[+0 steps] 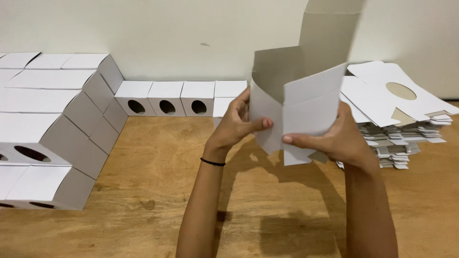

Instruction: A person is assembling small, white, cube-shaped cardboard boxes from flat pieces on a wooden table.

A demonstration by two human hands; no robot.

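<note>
**Ana:** Wooden table [158, 191] down below, plain pale wall [167, 28] behind it, and we're right over the action. What have the hands got?

**Ben:** A half-folded white box [299, 102], held up in the air above the table. It's open at the top, grey inside, with one tall flap standing straight up out of frame.

**Ana:** And the grip?

**Ben:** Left hand [236, 122] clamps the box's left side, thumb pressed across the front face, fingers wrapped behind. There's a thin black band [213, 162] on that wrist. Right hand [342, 138] closes on the box's right lower edge, thumb flat on the front panel, fingers tucked behind. Both hands are pinching cardboard, no slack.

**Ana:** What's around the box?

**Ben:** Just right of it, a stack of flat cut sheets [401, 119] lies on the table, the top sheet showing a round hole. Left of the box, along the wall, a row of finished boxes [181, 98] sits side by side, each with an oval hole in its front. Further left of the box, well apart, a big pile of finished boxes [48, 124] is stacked in steps down to the table's near edge.
</note>
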